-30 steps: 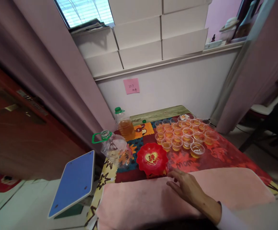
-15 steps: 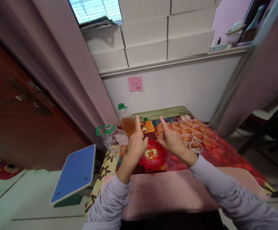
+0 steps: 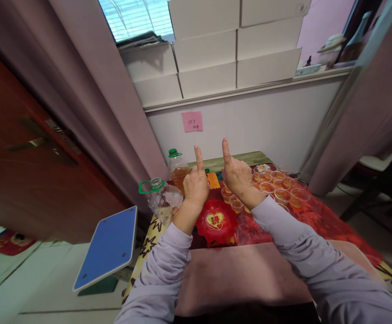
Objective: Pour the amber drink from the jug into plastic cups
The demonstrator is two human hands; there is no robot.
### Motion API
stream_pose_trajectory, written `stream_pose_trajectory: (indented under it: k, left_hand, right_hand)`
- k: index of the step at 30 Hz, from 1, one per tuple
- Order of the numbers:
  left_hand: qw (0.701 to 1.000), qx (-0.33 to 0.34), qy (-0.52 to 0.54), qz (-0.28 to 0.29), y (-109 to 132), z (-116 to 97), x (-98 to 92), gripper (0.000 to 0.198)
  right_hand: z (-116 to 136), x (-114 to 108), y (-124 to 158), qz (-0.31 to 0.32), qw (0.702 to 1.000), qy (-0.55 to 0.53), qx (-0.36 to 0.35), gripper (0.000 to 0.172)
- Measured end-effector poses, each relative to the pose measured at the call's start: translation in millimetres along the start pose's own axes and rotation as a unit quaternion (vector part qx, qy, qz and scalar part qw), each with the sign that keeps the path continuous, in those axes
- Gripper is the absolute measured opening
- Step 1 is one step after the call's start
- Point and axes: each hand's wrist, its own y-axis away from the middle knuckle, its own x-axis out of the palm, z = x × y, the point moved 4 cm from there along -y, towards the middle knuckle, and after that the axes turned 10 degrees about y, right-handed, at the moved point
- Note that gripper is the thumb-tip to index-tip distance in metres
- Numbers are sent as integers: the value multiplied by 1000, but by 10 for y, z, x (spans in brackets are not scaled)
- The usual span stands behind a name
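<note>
My left hand (image 3: 196,184) is raised above the table, index finger stretched upward and the other fingers folded. Opposite it, my right hand (image 3: 239,177) makes the same shape with its index finger up. Neither hand holds anything. A red scalloped plastic bowl (image 3: 216,221) with a gold heart lies below and between them. Left of my left hand stand an uncapped clear plastic bottle (image 3: 165,200) with a green handle and a green-capped bottle (image 3: 179,174) of amber liquid. Several clear plastic cups (image 3: 281,184) of amber liquid are grouped beyond my right hand, which partly hides them.
A patterned red cloth (image 3: 320,220) covers the table, with a pink mat (image 3: 229,274) along its near edge. White boxes (image 3: 205,49) are stacked behind, above a pink note (image 3: 192,121) on the wall. A blue board (image 3: 106,247) stands left of the table.
Both hands have risen, and their thumbs, spread before, are now folded in. More of the red bowl shows. The view has shifted slightly.
</note>
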Motion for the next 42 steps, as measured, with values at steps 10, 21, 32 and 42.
stream_pose_trajectory:
  k: [10,21,32,42]
  left_hand:
    - [1000,8,-2,-2,19,-2,14,101]
    - [1000,18,2,-19,59,6,18,98]
    - [998,38,20,-47,64,57,49,98]
    - [973,126,190,43,1818,943,817,21]
  right_hand:
    - [-46,67,60,6,999,36,4,92]
    - [-81,79,94,-38,998,41,2,91]
    - [-74,33,86,-18,999,36,-1,85]
    - [-116,587,2199,75,964,-234,-97,58]
